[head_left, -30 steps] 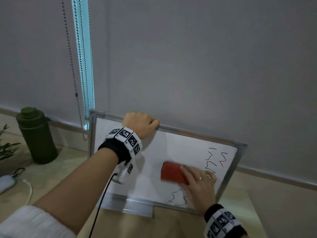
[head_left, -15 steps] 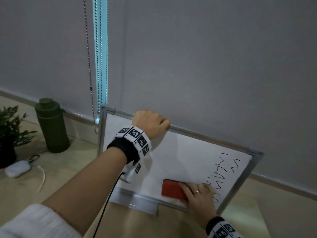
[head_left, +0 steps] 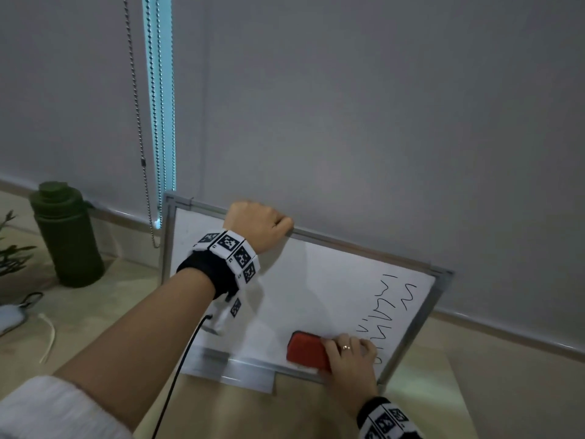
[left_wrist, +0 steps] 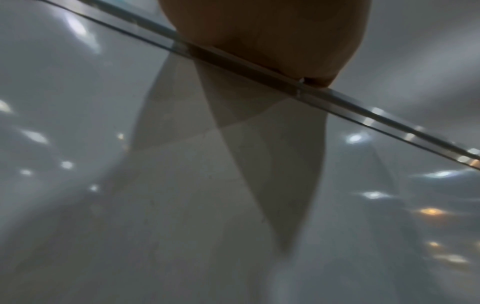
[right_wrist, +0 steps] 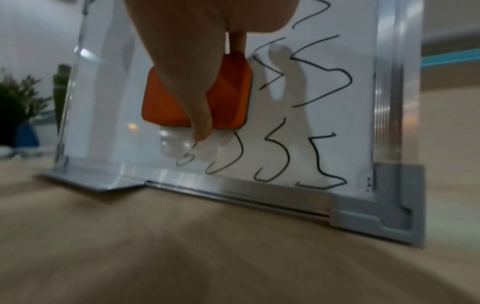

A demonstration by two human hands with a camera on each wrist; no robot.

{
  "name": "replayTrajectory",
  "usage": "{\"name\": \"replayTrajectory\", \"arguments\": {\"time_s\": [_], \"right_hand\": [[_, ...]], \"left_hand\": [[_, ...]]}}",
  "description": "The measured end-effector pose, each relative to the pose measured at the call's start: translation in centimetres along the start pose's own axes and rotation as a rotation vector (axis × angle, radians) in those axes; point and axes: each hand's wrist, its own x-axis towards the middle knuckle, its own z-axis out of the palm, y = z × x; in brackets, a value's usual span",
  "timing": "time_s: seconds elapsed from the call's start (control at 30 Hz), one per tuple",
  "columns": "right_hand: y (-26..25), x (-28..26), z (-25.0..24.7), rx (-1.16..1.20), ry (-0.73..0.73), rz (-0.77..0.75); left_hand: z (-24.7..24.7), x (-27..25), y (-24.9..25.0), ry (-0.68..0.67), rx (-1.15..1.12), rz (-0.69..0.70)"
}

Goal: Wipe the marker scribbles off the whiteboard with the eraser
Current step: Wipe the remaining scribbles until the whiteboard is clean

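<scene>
Whiteboard (head_left: 304,289) propped on the table (head_left: 421,391), top edge gripped by left hand (head_left: 258,228); right hand (head_left: 351,359) clasps eraser (head_left: 305,350) beside scribbles (head_left: 389,308), where uneven pressure risks smearing or tipping.

head view looks down; wrist views close; all share whiteboard (head_left: 316,286).

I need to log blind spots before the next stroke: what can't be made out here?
- Head view: right hand covers the eraser's right end and the lowest scribbles.
- Right wrist view: the eraser's wiping face is pressed to the whiteboard, unseen.
- Left wrist view: left hand's fingers hidden behind the frame; everything blurred.
</scene>
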Motion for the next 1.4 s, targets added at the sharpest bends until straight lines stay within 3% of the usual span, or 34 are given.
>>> {"name": "replayTrajectory", "arguments": {"time_s": [0.1, 0.17, 0.3, 0.47, 0.57, 0.63, 0.77, 0.83, 0.9, 1.0, 1.1, 1.4], "right_hand": [[0.4, 1.9, -1.9, -0.003, 0.259, 0.112], [0.6, 2.9, -2.9, 0.013, 0.346, 0.208], [-0.1, 1.9, -1.7, 0.005, 0.23, 0.275], [-1.9, -0.1, 0.5, -0.06, -0.073, 0.062], [-2.0, -0.3, 0.9, -0.033, -0.233, 0.015], [-1.5, 0.3, 0.3, -0.034, -0.174, 0.03], [-1.2, 1.9, -2.3, -0.009, 0.084, 0.228], [-1.7, 2.0, -2.1, -0.006, 0.12, 0.268], [-2.2, 1.8, -1.2, 0.009, 0.09, 0.222], [-3.4, 1.1, 0.6, 0.023, -0.085, 0.021], [-4.0, 0.6, 0.9, -0.004, -0.089, -0.151], [1.1, -2.0, 0.4, -0.048, -0.132, -0.156]], "left_hand": [[0.0, 0.1, 0.0, -0.006, -0.005, -0.008], [-0.1, 0.2, -0.1, -0.016, -0.012, -0.016], [0.0, 0.3, -0.2, -0.023, -0.031, -0.009], [0.2, 0.8, -0.3, -0.038, -0.023, 0.022], [0.1, 0.5, -0.3, -0.047, -0.001, 0.049], [-0.2, 0.3, -0.2, -0.061, 0.002, 0.057], [-0.4, 0.1, -0.3, -0.044, -0.003, 0.06], [-0.4, 0.0, -0.3, -0.043, -0.004, 0.057], [-0.2, 0.1, -0.3, -0.038, -0.018, 0.043], [0.3, 0.4, -0.4, -0.011, -0.029, 0.037], [0.6, 0.7, -0.4, 0.003, -0.046, 0.007], [0.3, 0.1, 0.1, 0.008, -0.026, -0.045]]}}
